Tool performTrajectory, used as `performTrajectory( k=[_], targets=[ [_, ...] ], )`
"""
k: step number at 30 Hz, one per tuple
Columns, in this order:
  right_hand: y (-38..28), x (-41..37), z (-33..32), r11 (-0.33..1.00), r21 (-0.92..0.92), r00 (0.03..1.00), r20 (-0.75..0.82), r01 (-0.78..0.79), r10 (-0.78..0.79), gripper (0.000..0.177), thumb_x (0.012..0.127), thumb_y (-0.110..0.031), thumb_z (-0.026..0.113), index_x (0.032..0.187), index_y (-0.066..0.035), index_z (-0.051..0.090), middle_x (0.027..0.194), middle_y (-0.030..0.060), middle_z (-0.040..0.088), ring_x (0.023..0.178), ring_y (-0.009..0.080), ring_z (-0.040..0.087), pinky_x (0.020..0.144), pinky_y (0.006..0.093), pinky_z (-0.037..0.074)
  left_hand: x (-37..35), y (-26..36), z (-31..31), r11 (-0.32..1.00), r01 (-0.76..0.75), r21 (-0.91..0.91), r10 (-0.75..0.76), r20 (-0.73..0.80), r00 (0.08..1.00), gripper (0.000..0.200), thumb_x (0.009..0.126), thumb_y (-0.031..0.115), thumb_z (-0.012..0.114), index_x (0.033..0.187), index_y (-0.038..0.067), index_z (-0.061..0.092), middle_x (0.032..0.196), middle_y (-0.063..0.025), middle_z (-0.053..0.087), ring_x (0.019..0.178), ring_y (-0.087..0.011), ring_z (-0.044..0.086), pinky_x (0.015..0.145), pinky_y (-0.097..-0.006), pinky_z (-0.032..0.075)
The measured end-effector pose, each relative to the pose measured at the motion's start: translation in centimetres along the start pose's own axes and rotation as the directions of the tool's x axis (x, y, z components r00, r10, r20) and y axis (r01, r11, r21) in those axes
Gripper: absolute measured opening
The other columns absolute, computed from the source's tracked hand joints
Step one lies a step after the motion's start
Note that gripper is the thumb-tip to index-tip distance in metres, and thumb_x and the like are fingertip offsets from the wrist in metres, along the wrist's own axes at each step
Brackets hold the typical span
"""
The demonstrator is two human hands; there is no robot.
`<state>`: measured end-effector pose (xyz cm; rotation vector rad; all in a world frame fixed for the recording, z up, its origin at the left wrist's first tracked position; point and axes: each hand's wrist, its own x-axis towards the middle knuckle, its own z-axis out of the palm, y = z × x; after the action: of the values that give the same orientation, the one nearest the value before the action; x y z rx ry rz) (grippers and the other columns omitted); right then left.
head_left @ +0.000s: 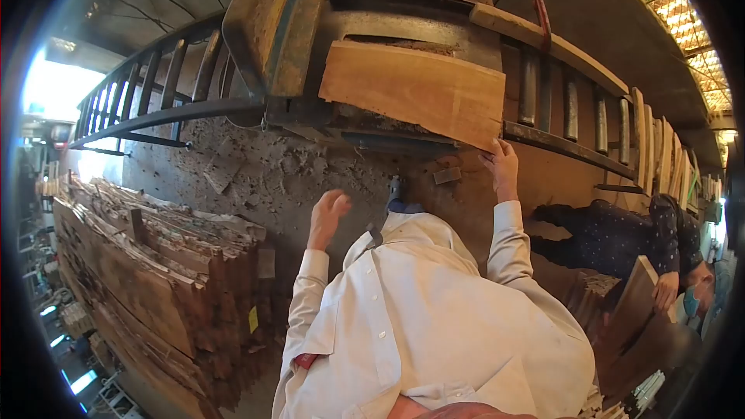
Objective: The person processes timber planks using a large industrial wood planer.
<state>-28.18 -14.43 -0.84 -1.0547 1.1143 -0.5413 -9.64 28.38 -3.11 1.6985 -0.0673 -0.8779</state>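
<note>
A wide wooden board (pixel 415 89) lies flat on the metal bed of a woodworking machine (pixel 419 29) in front of me. Its near edge is rough and slanted. My right hand (pixel 502 169) pinches the board's near right corner between thumb and fingers. Off to the left, my left hand (pixel 329 211) hangs in the air above the floor, apart from the board. Its fingers are loosely bent, slightly blurred, and hold nothing.
Roller conveyors (pixel 174 70) flank the machine, with a long plank (pixel 551 43) along the right one. A stack of rough boards (pixel 155 287) stands at left. Shavings cover the floor. At right, another person (pixel 613 237) has a hand on a plank (pixel 632 295).
</note>
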Motion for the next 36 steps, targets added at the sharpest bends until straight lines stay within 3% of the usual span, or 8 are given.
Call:
performTrajectory(
  k=[7, 8, 14, 19, 26, 29, 33, 36],
  targets=[
    [-6.8, -1.6, 0.3, 0.996, 0.076, 0.994, 0.108, -0.043, 0.035, 0.042, 0.099, -0.031, 0.070, 0.121, 0.003, 0.063, 0.095, 0.0071, 0.070, 0.070, 0.0140, 0.070, 0.060, 0.0293, 0.063, 8.5, 13.6, 9.1, 0.963, -0.052, -0.264, 0.096, 0.156, 0.983, 0.048, 0.108, 0.035, 0.057, 0.134, -0.005, 0.055, 0.122, -0.0195, 0.069, 0.107, -0.0274, 0.071, 0.091, -0.0385, 0.059],
    [-8.7, -1.8, 0.6, 0.991, 0.084, 0.990, 0.106, -0.102, 0.093, 0.034, 0.099, -0.033, 0.069, 0.112, -0.002, 0.068, 0.083, 0.0031, 0.070, 0.058, 0.0087, 0.064, 0.047, 0.0256, 0.056, 9.1, 14.8, 10.1, 0.935, -0.039, -0.352, 0.113, 0.194, 0.975, 0.048, 0.108, 0.036, 0.056, 0.133, -0.005, 0.055, 0.122, -0.0194, 0.068, 0.107, -0.0281, 0.071, 0.092, -0.0390, 0.059],
    [-13.3, 0.7, 0.7, 0.828, 0.361, 0.890, 0.326, -0.430, 0.320, 0.032, 0.100, -0.037, 0.063, 0.103, -0.006, 0.070, 0.072, 0.0095, 0.069, 0.043, 0.0080, 0.052, 0.038, 0.0253, 0.045, 11.5, 21.4, 14.5, 0.853, -0.084, -0.516, 0.285, 0.324, 0.902, 0.048, 0.109, 0.041, 0.052, 0.128, -0.004, 0.055, 0.122, -0.0203, 0.067, 0.109, -0.0314, 0.071, 0.094, -0.0409, 0.059],
    [-17.0, 3.3, 1.6, 0.651, 0.506, 0.790, 0.559, -0.565, 0.252, 0.033, 0.106, -0.038, 0.054, 0.099, -0.009, 0.069, 0.062, 0.0080, 0.061, 0.042, 0.0073, 0.049, 0.037, 0.0230, 0.042, 13.3, 26.4, 15.9, 0.864, -0.117, -0.489, 0.316, 0.347, 0.883, 0.048, 0.109, 0.039, 0.054, 0.123, -0.007, 0.055, 0.119, -0.0220, 0.065, 0.110, -0.0325, 0.070, 0.095, -0.0418, 0.059],
    [-17.5, 6.6, 1.0, 0.635, 0.469, 0.703, 0.690, -0.614, 0.171, 0.038, 0.106, -0.039, 0.055, 0.106, -0.004, 0.069, 0.067, 0.0091, 0.063, 0.044, 0.0100, 0.055, 0.037, 0.0234, 0.044, 15.5, 27.5, 15.4, 0.853, -0.012, -0.522, 0.258, 0.402, 0.878, 0.054, 0.107, 0.039, 0.057, 0.132, -0.009, 0.053, 0.129, -0.0257, 0.062, 0.117, -0.0381, 0.067, 0.101, -0.0474, 0.056],
    [-16.2, 3.4, 2.8, 0.961, 0.198, 0.971, 0.175, -0.195, 0.162, 0.040, 0.102, -0.041, 0.060, 0.113, -0.003, 0.067, 0.072, 0.0092, 0.067, 0.052, 0.0162, 0.063, 0.044, 0.0293, 0.051, 15.1, 26.4, 14.6, 0.749, 0.179, -0.637, 0.164, 0.441, 0.882, 0.053, 0.105, 0.037, 0.061, 0.136, -0.005, 0.052, 0.131, -0.0250, 0.061, 0.120, -0.0386, 0.065, 0.103, -0.0509, 0.055],
    [-10.6, 1.5, 0.3, 0.984, -0.101, 0.961, 0.220, -0.149, 0.168, 0.049, 0.100, -0.044, 0.063, 0.126, -0.003, 0.065, 0.109, 0.0067, 0.072, 0.091, 0.0156, 0.070, 0.077, 0.0345, 0.059, 15.0, 21.4, 14.3, 0.609, 0.399, -0.686, -0.094, 0.437, 0.894, 0.051, 0.103, 0.032, 0.066, 0.139, 0.000, 0.051, 0.135, -0.0217, 0.060, 0.121, -0.0366, 0.064, 0.104, -0.0536, 0.054],
    [-4.8, 1.6, -0.4, 0.977, -0.206, 0.976, 0.197, -0.056, 0.098, 0.046, 0.101, -0.042, 0.065, 0.131, -0.006, 0.064, 0.117, 0.0040, 0.070, 0.100, 0.0149, 0.067, 0.085, 0.0350, 0.057, 17.1, 16.4, 14.4, 0.644, 0.408, -0.648, -0.175, 0.395, 0.902, 0.045, 0.102, 0.025, 0.067, 0.138, 0.003, 0.053, 0.134, -0.0179, 0.062, 0.119, -0.0345, 0.065, 0.103, -0.0544, 0.055]
  ],
)
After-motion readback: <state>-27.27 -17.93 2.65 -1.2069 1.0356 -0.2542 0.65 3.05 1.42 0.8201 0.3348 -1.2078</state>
